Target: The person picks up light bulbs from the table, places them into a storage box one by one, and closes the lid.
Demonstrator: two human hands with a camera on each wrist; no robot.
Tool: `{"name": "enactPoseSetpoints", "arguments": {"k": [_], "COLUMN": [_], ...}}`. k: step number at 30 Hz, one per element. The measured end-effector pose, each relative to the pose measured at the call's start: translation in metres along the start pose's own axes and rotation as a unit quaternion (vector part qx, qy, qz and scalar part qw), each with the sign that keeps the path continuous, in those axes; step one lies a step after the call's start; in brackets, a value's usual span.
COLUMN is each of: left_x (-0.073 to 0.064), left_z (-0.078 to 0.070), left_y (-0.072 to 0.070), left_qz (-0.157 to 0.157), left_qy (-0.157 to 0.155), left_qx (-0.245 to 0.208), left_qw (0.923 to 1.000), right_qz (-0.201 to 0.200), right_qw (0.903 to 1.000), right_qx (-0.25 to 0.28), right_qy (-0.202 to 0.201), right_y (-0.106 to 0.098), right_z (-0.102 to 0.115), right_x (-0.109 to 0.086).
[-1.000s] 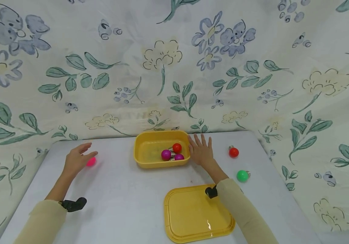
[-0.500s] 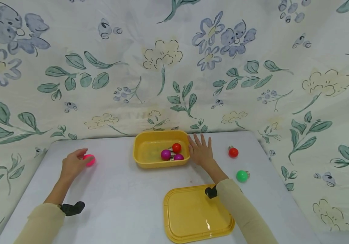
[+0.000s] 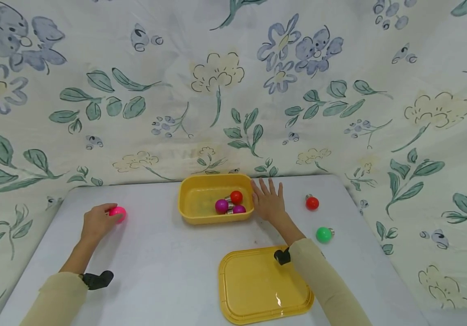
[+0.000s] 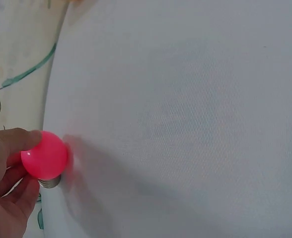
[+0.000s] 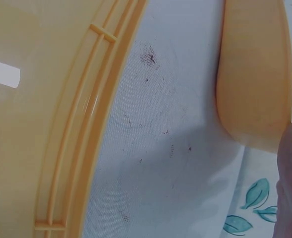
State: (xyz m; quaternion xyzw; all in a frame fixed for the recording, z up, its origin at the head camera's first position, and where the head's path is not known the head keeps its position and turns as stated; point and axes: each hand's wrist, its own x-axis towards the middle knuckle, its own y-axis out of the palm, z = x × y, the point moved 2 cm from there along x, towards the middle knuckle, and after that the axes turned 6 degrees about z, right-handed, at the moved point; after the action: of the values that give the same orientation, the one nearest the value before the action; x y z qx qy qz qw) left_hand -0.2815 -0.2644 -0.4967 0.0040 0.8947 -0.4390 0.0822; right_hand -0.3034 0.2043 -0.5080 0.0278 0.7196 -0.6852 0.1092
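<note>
At the table's far left, my left hand (image 3: 96,222) pinches a pink light bulb (image 3: 119,214) between thumb and fingers. The left wrist view shows the pink bulb (image 4: 45,156) with its metal screw base pointing down and fingertips on both sides of the globe. My right hand (image 3: 269,202) has its fingers spread and rests against the right end of a yellow bin (image 3: 200,221). Inside that bin lie a red bulb (image 3: 236,197) and two purple bulbs (image 3: 222,206). In the right wrist view, part of a finger (image 5: 291,173) shows at the bin's corner (image 5: 255,74).
A yellow lid (image 3: 263,280) lies flat on the white table (image 3: 168,271), partly under the right forearm. To the right are a loose red bulb (image 3: 312,203) and a green bulb (image 3: 324,234). A floral cloth (image 3: 168,145) hangs behind the table.
My left hand has come down slightly and closed its thumb and fingers on the pink bulb. The right hand stays in place at the bin.
</note>
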Motion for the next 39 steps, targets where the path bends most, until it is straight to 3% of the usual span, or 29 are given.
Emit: {"name": "enactPoseSetpoints", "arguments": {"k": [7, 17, 19, 24, 27, 31, 39], "left_x": [-0.001, 0.003, 0.012, 0.050, 0.030, -0.007, -0.009], "left_z": [0.000, -0.010, -0.008, 0.016, -0.019, -0.079, -0.117], "left_y": [-0.001, 0.005, 0.010, 0.034, 0.030, 0.021, 0.035], "left_qz": [-0.004, -0.024, -0.027, -0.060, -0.062, -0.046, -0.025], "left_qy": [-0.001, 0.031, 0.040, 0.110, 0.135, 0.134, 0.192], "left_qx": [0.005, -0.010, -0.014, -0.019, -0.040, -0.069, -0.076], "left_qw": [1.0000, 0.9992, 0.9987, 0.9919, 0.9882, 0.9875, 0.9781], "right_qz": [0.002, 0.003, 0.005, 0.007, 0.004, 0.003, 0.008], "right_qw": [1.0000, 1.0000, 1.0000, 1.0000, 1.0000, 1.0000, 1.0000], "right_qx": [0.001, -0.002, 0.000, 0.002, -0.005, -0.009, 0.000], "right_qy": [-0.006, -0.007, -0.008, -0.005, -0.003, -0.001, -0.001], "right_y": [-0.002, -0.003, -0.003, -0.001, 0.000, 0.001, 0.001], "right_z": [0.000, 0.000, 0.000, 0.000, -0.001, -0.001, 0.000], "right_x": [0.000, 0.000, 0.000, 0.001, 0.001, 0.002, 0.001]}}
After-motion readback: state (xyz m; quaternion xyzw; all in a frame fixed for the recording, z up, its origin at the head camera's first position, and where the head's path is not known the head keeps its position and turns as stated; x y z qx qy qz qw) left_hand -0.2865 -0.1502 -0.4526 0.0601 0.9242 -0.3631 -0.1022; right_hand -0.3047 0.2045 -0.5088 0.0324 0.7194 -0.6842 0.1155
